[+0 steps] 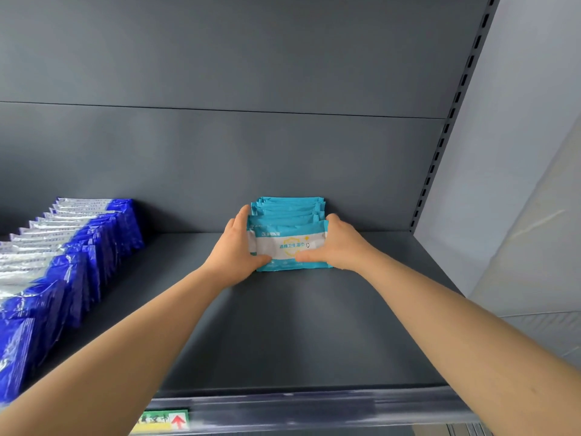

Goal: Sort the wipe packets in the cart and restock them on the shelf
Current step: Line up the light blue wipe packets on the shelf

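Both bare arms reach straight forward and slightly inward over the shelf (pixel 283 341), with the forearms stretched out. The left hand (pixel 235 250) cups the left end of the teal wipe packets (pixel 287 215). Its fingers (pixel 244 214) curl up along that end, and its thumb lies across the lower front of the nearest packet. The right hand (pixel 341 243) mirrors it on the right end, fingers curled round the side and thumb pressed flat on the front, its tip close to the left thumb's tip. The two hands clasp the bundle between them, each half closed round it.

The packets stand on their long edges in a short row, bottoms on the shelf. Their long axis runs crosswise from one set of fingers to the other. The white and teal printed front faces the person, and the row runs back from the thumbs toward the back panel (pixel 220 158). Whether the rearmost packet touches the panel cannot be told.

The shelf is dark grey and matte. Well to the left of the left fingers, a long row of blue wipe packets (pixel 78 247) with silver tops stands upright, running from the back panel toward the front edge. Nearer than the fingers, a clear price strip (pixel 314 407) on the front edge carries a yellow-green label (pixel 163 420) with a red arrow. Right of the right fingers rises a slotted post (pixel 446 130), with a pale grey wall (pixel 518 152) beyond it.
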`<action>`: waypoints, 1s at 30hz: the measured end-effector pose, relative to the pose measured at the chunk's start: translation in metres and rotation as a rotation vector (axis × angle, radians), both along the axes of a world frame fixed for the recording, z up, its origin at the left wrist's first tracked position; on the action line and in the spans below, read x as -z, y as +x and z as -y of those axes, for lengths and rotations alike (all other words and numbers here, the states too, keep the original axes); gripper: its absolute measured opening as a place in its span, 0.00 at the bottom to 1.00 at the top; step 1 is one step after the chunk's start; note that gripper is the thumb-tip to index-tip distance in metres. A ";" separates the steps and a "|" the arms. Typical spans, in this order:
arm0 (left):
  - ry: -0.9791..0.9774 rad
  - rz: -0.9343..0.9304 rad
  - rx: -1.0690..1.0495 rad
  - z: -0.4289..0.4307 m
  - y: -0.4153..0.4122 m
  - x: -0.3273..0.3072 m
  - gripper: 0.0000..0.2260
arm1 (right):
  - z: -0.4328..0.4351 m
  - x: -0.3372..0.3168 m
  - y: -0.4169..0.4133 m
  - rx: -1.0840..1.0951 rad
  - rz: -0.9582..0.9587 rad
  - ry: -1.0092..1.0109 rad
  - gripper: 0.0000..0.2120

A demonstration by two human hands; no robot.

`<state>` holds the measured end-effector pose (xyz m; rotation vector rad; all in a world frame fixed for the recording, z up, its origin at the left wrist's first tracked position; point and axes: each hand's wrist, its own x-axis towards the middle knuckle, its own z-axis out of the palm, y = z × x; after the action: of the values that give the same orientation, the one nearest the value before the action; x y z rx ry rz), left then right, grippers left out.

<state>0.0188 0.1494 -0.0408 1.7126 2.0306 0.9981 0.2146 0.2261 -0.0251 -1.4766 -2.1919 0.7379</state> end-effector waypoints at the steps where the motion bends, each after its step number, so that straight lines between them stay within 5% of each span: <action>1: -0.016 0.017 0.019 0.003 0.000 0.000 0.47 | 0.001 0.003 0.001 -0.023 0.018 -0.002 0.37; 11: -0.101 -0.015 0.023 0.009 -0.001 -0.008 0.44 | 0.006 0.001 -0.004 0.005 0.033 0.001 0.39; 16: -0.081 0.033 0.013 0.015 -0.002 -0.008 0.28 | 0.013 -0.001 0.010 -0.010 0.047 -0.009 0.29; 19: -0.057 0.030 0.022 0.017 -0.002 -0.008 0.32 | 0.017 -0.002 0.017 0.002 0.112 -0.004 0.32; 24: 0.085 -0.360 -0.105 0.023 0.013 -0.018 0.32 | 0.028 -0.012 0.034 0.013 0.171 0.047 0.40; 30: 0.208 -0.645 -0.049 0.027 0.071 -0.037 0.20 | 0.049 -0.025 0.089 -0.013 0.321 0.238 0.27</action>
<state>0.0900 0.1220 -0.0038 2.3355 2.4164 0.7484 0.3031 0.1767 0.0003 -1.5422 -2.4235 0.2410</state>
